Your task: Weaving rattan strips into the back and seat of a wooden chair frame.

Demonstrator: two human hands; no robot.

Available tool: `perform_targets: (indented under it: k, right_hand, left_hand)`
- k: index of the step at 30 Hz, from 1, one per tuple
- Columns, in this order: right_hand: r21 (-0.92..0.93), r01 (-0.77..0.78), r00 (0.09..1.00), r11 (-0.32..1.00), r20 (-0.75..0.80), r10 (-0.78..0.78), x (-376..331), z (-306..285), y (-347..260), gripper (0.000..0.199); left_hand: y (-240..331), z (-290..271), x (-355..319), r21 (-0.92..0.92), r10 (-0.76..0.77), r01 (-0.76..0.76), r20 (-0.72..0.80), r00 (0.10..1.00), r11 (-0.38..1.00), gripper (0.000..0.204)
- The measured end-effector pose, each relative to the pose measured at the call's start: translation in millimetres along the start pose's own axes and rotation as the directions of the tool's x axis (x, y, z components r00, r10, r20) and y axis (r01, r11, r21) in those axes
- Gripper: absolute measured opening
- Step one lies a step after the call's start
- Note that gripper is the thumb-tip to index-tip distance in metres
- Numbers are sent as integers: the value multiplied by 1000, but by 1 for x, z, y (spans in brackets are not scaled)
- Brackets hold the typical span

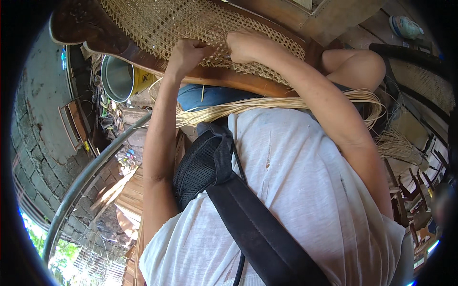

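Note:
A woven cane panel (148, 28) set in a brown wooden frame (229, 78) lies across my lap at the top of the view. My left hand (186, 57) is closed in a pinch over the weave near the frame's near edge. Just to its right, my right hand (248, 46) is closed too, its fingers curled down against the cane. Whatever the fingers hold is too small or hidden to make out. Below the frame, a bundle of pale cane strands (238, 105) stretches over my lap and loops at the right.
An open yellow can (138, 80) stands left of the frame. A metal pipe (81, 183) curves along the left, with wooden boards (131, 193) beside it. More loose strands (400, 145) lie at the right, near dark wooden chair parts (408, 190). A black padded strap (257, 229) crosses my shirt.

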State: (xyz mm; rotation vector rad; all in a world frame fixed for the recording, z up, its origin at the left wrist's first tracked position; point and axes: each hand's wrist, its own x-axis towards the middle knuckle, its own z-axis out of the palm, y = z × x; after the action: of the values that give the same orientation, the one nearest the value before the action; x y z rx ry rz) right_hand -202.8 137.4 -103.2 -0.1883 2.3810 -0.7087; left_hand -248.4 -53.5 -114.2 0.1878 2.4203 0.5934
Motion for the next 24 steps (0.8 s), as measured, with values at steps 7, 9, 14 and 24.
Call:
perform_targets:
  k: [7, 9, 14, 24]
  right_hand:
    - [4, 13, 999, 1000, -31, -13, 3, 4, -17, 29]
    - [10, 2, 1000, 1000, -20, -1, 3, 6, -15, 29]
    - [10, 13, 999, 1000, -41, -13, 1, 7, -15, 28]
    - [38, -166, 957, 985, 246, 152, 9, -16, -14, 26]
  left_hand:
    - [0, -5, 6, 11, -48, 47, 15, 999, 999, 36]
    - [1, -3, 7, 60, -11, 12, -13, 1000, 998, 36]
    - [3, -6, 5, 73, -37, 37, -4, 999, 997, 36]
    - [2, 10, 2, 86, 178, -184, 73, 981, 979, 32]
